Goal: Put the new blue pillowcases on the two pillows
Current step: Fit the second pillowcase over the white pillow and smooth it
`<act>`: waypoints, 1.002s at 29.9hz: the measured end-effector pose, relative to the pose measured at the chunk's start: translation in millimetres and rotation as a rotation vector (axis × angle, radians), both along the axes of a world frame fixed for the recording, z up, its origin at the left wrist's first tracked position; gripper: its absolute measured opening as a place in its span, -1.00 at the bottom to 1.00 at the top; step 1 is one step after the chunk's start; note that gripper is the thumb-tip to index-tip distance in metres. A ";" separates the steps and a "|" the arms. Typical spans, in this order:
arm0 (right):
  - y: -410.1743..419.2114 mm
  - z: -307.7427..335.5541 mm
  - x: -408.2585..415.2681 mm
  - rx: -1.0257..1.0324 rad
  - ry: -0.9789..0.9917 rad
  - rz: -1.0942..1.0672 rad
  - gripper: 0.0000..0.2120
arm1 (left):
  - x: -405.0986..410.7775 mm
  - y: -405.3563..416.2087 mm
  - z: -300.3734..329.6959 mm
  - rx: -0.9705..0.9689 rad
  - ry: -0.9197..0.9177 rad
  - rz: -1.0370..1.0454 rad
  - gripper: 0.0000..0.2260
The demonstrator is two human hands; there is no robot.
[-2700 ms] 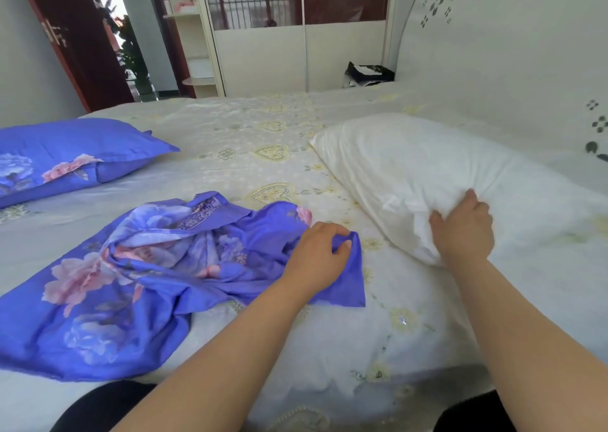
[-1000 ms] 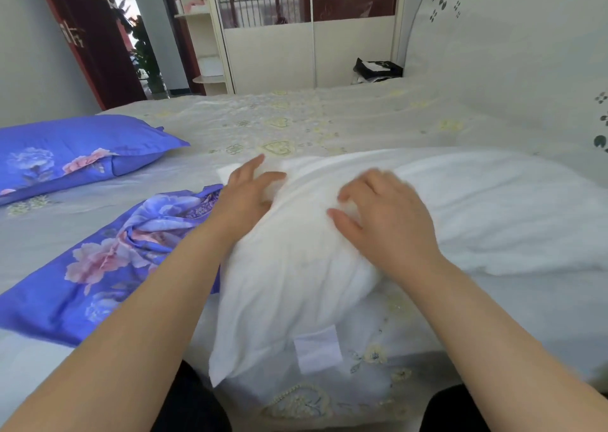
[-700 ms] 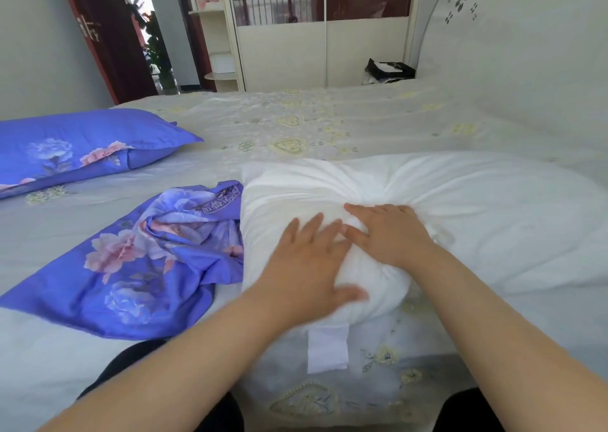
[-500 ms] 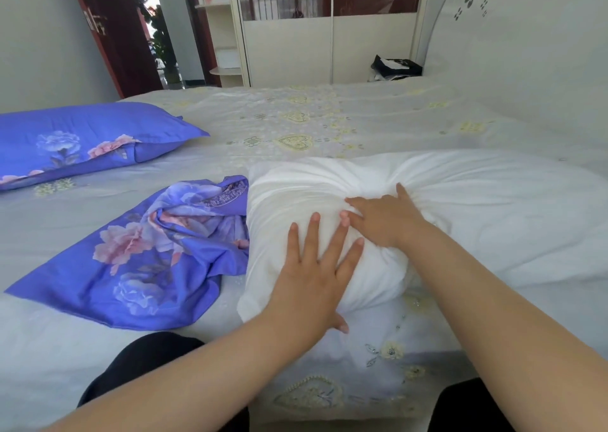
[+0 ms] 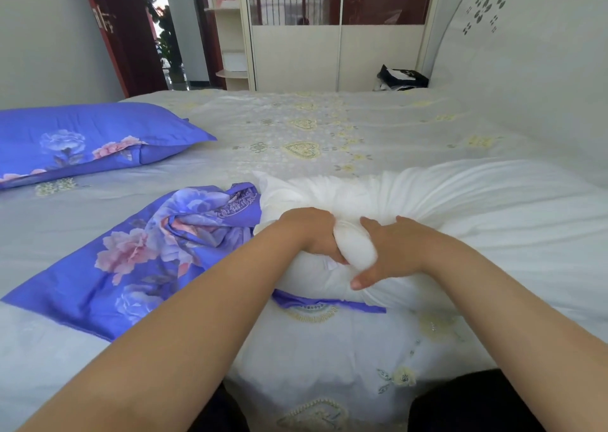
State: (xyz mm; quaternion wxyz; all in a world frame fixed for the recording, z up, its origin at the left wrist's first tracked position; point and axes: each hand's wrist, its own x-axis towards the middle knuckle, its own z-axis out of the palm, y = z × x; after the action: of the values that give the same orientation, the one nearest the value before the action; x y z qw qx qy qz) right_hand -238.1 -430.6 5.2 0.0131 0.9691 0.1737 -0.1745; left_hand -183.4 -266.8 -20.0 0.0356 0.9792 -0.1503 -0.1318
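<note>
A bare white pillow (image 5: 477, 221) lies across the bed in front of me, its near end bunched up. My left hand (image 5: 312, 234) grips that bunched end from the left. My right hand (image 5: 391, 250) grips it from the right, thumb curled underneath. A loose blue floral pillowcase (image 5: 138, 260) lies crumpled on the bed at the left, and a strip of it shows under the pillow's near edge. A second pillow in a blue floral case (image 5: 82, 138) rests at the far left.
The bed (image 5: 312, 129) has a pale grey embroidered cover. A white headboard (image 5: 526, 56) stands along the right. Beyond the bed are a wardrobe (image 5: 339, 36), a dark bag (image 5: 401, 78) and a red-brown door (image 5: 125, 33).
My hands went from lying flat on the pillow's end to gripping it from both sides. The end is squeezed narrower. Earlier my right hand dragged the pillow over the pillowcase.
</note>
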 end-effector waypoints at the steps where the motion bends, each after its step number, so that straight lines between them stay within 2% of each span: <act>1: 3.7 -1.0 4.9 -0.041 -0.017 -0.025 0.18 | 4.5 -2.1 -0.1 0.015 0.023 -0.003 -0.42; 4: 11.4 1.7 32.1 -0.086 0.039 -0.068 0.17 | 13.6 -4.7 3.9 0.121 -0.038 -0.012 -0.29; 6: 14.1 5.7 49.8 -0.084 0.112 -0.055 0.00 | 16.4 -1.4 5.4 0.166 -0.098 -0.051 -0.22; 8: 16.9 10.0 60.7 -0.082 0.170 -0.044 -0.13 | 17.5 5.0 6.5 0.050 -0.016 -0.089 -0.28; 10: 20.6 12.4 66.0 -0.125 0.166 -0.024 -0.14 | 19.3 9.6 2.5 -0.152 0.076 -0.104 -0.46; 12: 26.1 16.5 68.1 -0.251 0.054 0.000 -0.09 | 14.2 12.9 -0.8 -0.251 0.018 -0.093 -0.56; 14: 31.6 18.6 69.4 -0.347 -0.069 0.035 0.04 | 8.1 16.6 -7.0 -0.282 -0.083 -0.071 -0.49; 17: 34.5 14.6 73.8 -0.314 -0.120 0.126 0.30 | 1.6 23.0 -19.9 -0.254 -0.223 -0.061 -0.35; 20: 29.9 6.6 76.1 -0.252 -0.094 0.201 0.35 | -5.4 25.3 -27.6 -0.221 -0.340 -0.025 -0.32; 22: 24.7 3.5 74.8 -0.222 -0.104 0.188 0.29 | -12.1 23.5 -29.8 -0.259 -0.370 0.049 -0.22; 23: 21.7 2.8 74.1 -0.190 -0.123 0.170 0.26 | -13.8 23.0 -29.8 -0.274 -0.361 0.091 -0.10; 25: 15.8 0.8 70.7 -0.119 -0.138 0.145 0.15 | -14.5 20.5 -28.7 -0.272 -0.278 0.163 0.15; 26: 13.7 -1.6 67.9 -0.095 -0.144 0.144 0.07 | -13.2 18.2 -25.6 -0.254 -0.225 0.192 0.20; 28: 8.6 -8.7 61.9 -0.081 -0.205 0.157 -0.18 | -7.8 10.6 -16.5 -0.158 -0.137 0.210 0.10; 30: 4.5 -15.6 54.3 -0.087 -0.299 0.175 -0.34 | -8.5 2.7 -6.7 -0.068 -0.114 0.180 -0.18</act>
State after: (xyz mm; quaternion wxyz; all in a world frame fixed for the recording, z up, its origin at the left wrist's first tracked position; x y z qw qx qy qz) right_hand -183.8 -426.1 -10.4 0.0959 0.9640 0.2456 -0.0338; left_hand -191.9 -264.2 -26.8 0.0720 0.9928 -0.0681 -0.0667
